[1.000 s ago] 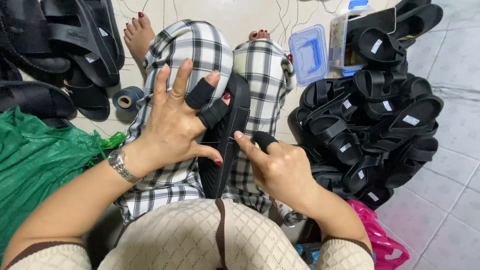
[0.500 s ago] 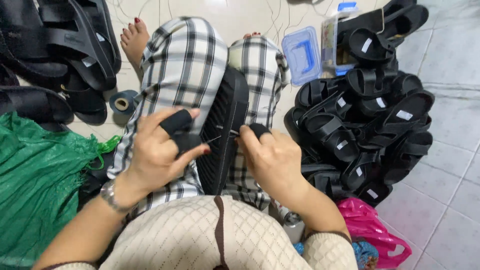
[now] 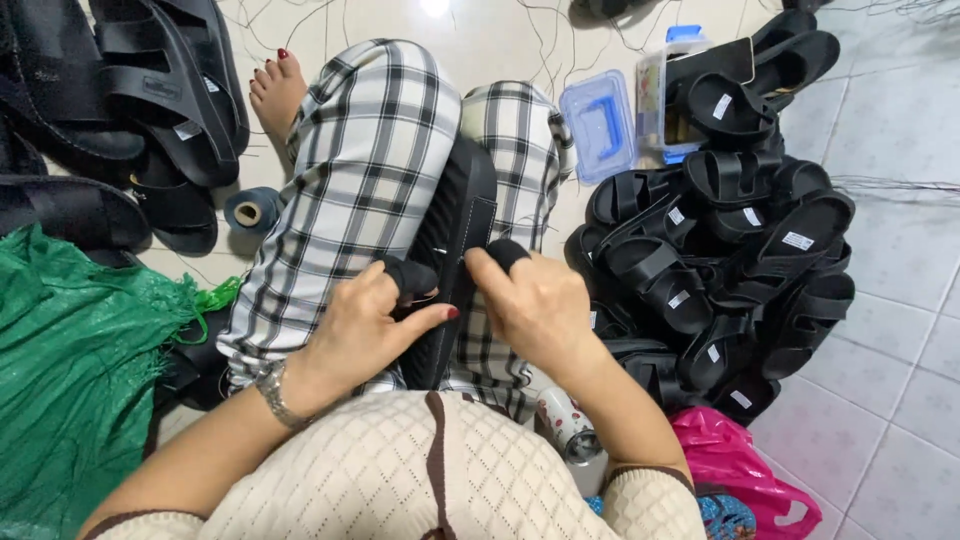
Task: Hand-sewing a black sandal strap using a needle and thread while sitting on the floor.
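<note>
A black sandal (image 3: 455, 245) stands on its edge between the person's knees in checked trousers (image 3: 370, 170), and both hands press on it. The left hand (image 3: 365, 330) is curled around the sandal's near side with a black cap on one finger, and the right hand (image 3: 535, 305) pinches its edge, also with a black fingertip cap. Right of the sandal lies a pile of black sandals (image 3: 720, 270), and left of it lies green cloth (image 3: 80, 370) on the floor.
</note>
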